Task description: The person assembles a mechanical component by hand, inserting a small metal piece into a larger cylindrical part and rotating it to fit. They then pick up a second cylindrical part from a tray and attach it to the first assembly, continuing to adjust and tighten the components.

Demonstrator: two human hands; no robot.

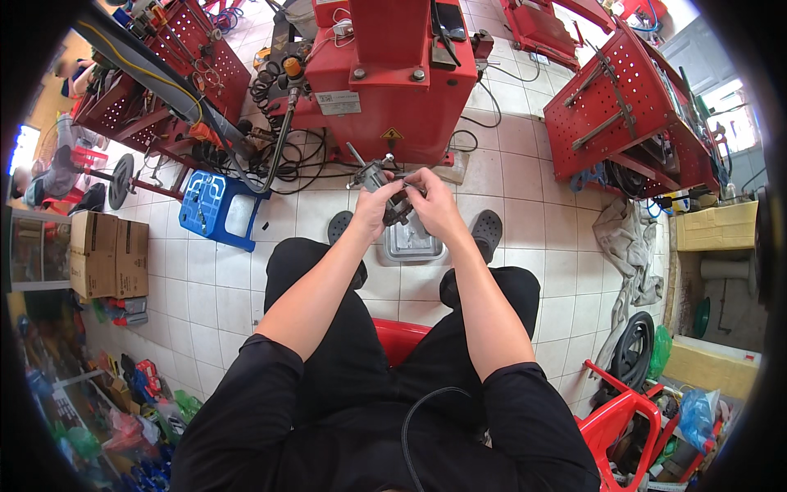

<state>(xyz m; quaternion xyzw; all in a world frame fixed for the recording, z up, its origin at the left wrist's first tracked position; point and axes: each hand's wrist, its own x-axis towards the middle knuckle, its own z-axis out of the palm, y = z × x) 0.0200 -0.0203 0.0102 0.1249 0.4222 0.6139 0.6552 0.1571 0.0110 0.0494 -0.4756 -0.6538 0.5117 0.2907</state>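
Observation:
Between my knees, over the floor, I hold a grey metal part [373, 175] that looks like a carburetor, with a thin rod sticking out at its upper left and darker pieces underneath. My left hand [373, 208] is wrapped round its left side, thumb on top. At its right side my right hand [433, 205] has its fingertips pinched together near the left thumb; whatever is in them is too small to make out. Directly below both hands, a clear plastic container [414, 246] stands on the tiles between my shoes.
A red machine base [385, 111] with a hose and cables stands just ahead. To the left are a blue stool [215, 205] and cardboard boxes [106, 254]. A red pegboard cart [611, 107] and grey cloth [627, 246] are on the right. Under me is a red seat [399, 336].

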